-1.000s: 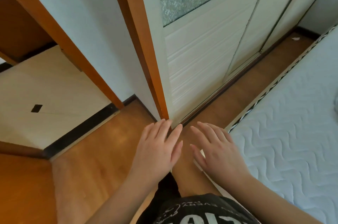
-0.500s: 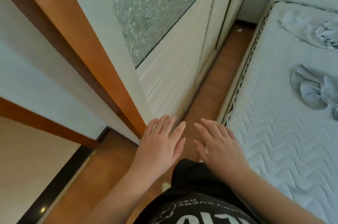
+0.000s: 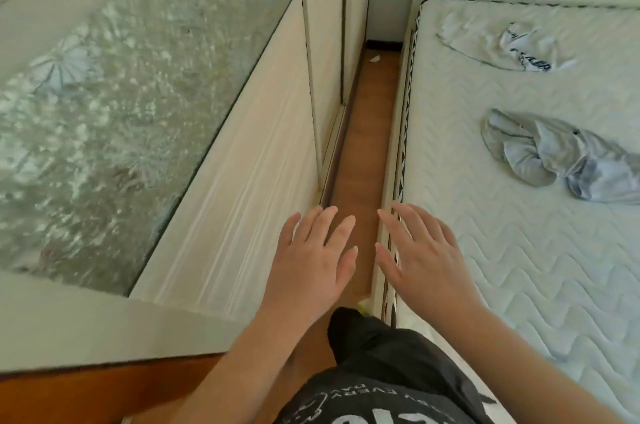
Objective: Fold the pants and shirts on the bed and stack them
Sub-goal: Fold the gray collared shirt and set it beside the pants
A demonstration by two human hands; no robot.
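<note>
A crumpled grey garment (image 3: 554,160) lies on the white quilted mattress (image 3: 519,267) at the right. Farther back a rumpled white shirt with black lettering (image 3: 502,44) rests near the head of the bed. My left hand (image 3: 311,264) hovers flat with straight fingers over the narrow floor strip, holding nothing. My right hand (image 3: 419,260) is held the same way over the near left edge of the mattress, also empty. Both hands are well short of the clothes.
A white wardrobe with a frosted glass panel (image 3: 121,132) stands close on the left. A narrow strip of wooden floor (image 3: 367,146) runs between it and the bed. A small white scrap (image 3: 374,58) lies on the floor at the far end.
The view has swung right from the doorway towards the bed, bringing both garments into sight. My hands keep the same flat, empty pose in front of me.
</note>
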